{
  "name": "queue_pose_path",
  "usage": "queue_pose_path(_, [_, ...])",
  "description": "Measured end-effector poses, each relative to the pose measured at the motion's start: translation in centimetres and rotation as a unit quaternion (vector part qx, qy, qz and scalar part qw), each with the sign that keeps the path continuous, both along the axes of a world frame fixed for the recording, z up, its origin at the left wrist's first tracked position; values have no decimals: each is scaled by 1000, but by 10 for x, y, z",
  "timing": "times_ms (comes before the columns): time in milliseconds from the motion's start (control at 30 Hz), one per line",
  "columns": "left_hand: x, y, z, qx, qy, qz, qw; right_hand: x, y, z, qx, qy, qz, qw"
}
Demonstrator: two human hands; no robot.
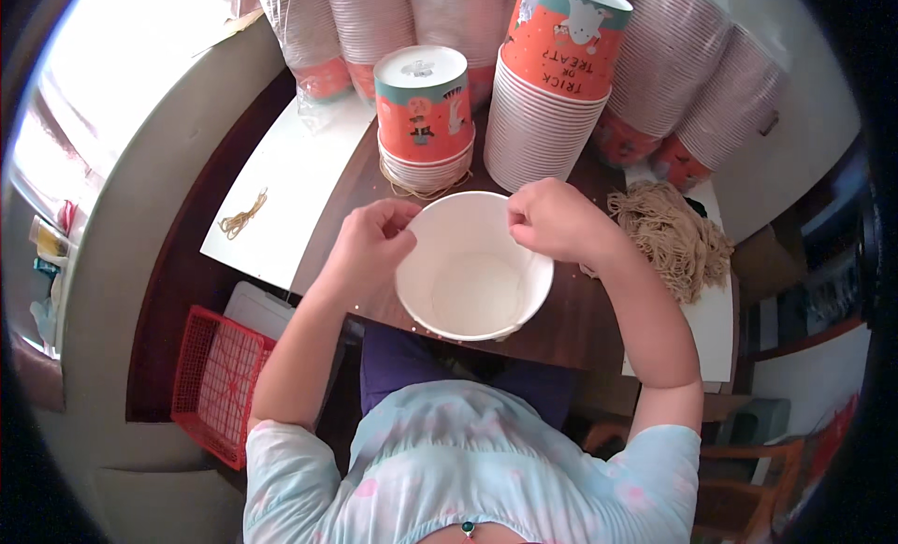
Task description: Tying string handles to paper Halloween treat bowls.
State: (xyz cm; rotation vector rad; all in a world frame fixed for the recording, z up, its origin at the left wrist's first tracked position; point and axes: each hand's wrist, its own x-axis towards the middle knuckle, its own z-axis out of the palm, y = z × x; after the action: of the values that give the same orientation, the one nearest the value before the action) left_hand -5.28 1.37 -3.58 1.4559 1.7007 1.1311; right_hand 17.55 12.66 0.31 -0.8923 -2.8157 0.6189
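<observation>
A paper bucket (pixel 477 287) with a white inside stands mouth up at the table's front edge, right before me. My left hand (pixel 376 240) is at its left rim, fingers curled and thumb bent against the edge. Across the mouth, my right hand (pixel 554 218) is closed at the right rim, its fingertips reaching inside. Whether a thin cord is also in either hand, I cannot make out. Behind the bucket, a short upside-down stack of orange and green printed buckets (pixel 426 114) has loops of cord (pixel 449 186) round its base.
A taller bucket stack (pixel 547 123) rises behind, with plastic-wrapped stacks (pixel 369 39) further back. Tan cords (pixel 673 240) lie heaped at the right. A small cord bundle (pixel 243 215) rests on the white board (pixel 281 184) at left. Below it is a red basket (pixel 220 380).
</observation>
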Motion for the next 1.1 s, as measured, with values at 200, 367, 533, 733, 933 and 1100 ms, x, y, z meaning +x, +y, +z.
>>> queue_pose_path(200, [-13,19,-6,-66,-100,-86,989,-5,-26,17,8,43,-31,999])
queue_pose_path(367, [-9,26,-12,-68,-152,-94,982,-3,-29,31,-38,64,-26,997])
queue_pose_path(533, [-4,34,-15,-64,-122,-115,984,-3,-30,30,-65,37,-41,996])
queue_pose_path(733, [-6,35,-19,-59,-157,-135,976,-4,-33,31,-76,28,-43,996])
queue_pose_path(933, [-5,30,-17,-77,-146,-121,979,-1,-31,20,-72,51,-42,995])
queue_pose_path(1100, [-4,29,-10,-63,-96,-126,985,-1,-31,11,-78,65,-43,994])
